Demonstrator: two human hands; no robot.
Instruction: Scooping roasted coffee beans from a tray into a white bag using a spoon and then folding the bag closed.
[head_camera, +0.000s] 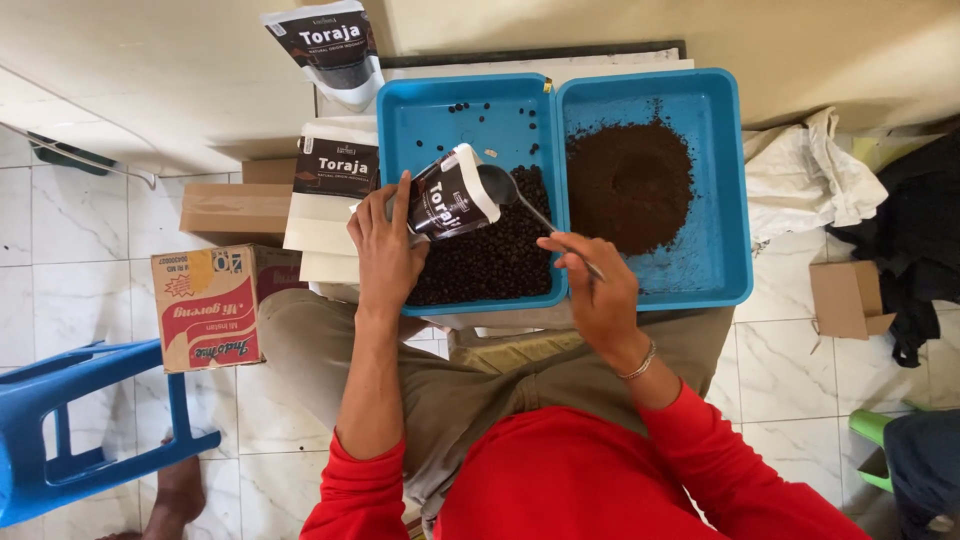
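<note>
My left hand (385, 245) grips a small black-and-white pouch (455, 195), tilted with its open mouth toward the right, over a blue tray (432, 100) of dark coffee beans (490, 260). My right hand (592, 285) holds a metal spoon (520, 195) by the handle, its bowl right at the pouch mouth. A second blue tray (725, 180) to the right holds a heap of brown ground coffee (628, 185).
More pouches lie left of the trays: a stack (330, 190) and one standing at the back (330, 50). A cardboard box (205, 305), a blue plastic stool (70, 420), another person's foot (180, 490), white cloth (805, 170) and a small box (845, 298) surround me on the tiled floor.
</note>
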